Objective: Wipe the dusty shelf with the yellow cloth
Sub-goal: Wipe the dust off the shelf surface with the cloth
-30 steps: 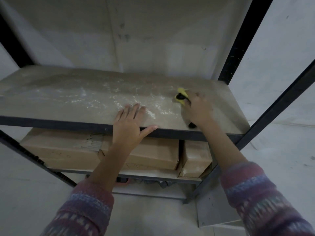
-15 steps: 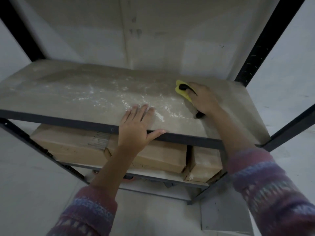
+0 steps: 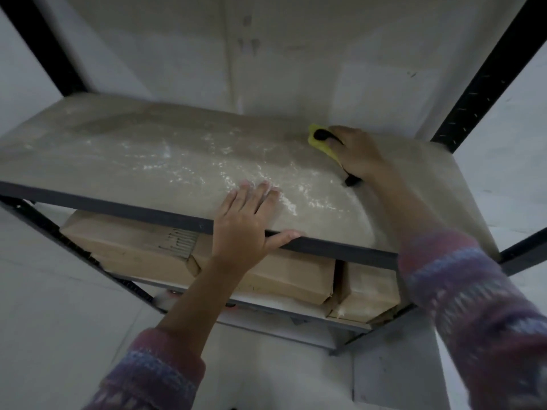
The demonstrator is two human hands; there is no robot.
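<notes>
Dust-streaked shelf [image 3: 133, 161], small yellow cloth [image 3: 322, 147]

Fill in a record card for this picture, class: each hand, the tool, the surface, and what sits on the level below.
Left hand: rests flat on the front edge of the shelf, fingers straight, thumb along the rim
Right hand: holds the yellow cloth against the shelf, far right, near the back
Shelf: pale board in a dark metal frame
Dust: white streaks across the middle, left of the cloth
Level below: cardboard boxes lying side by side
</notes>
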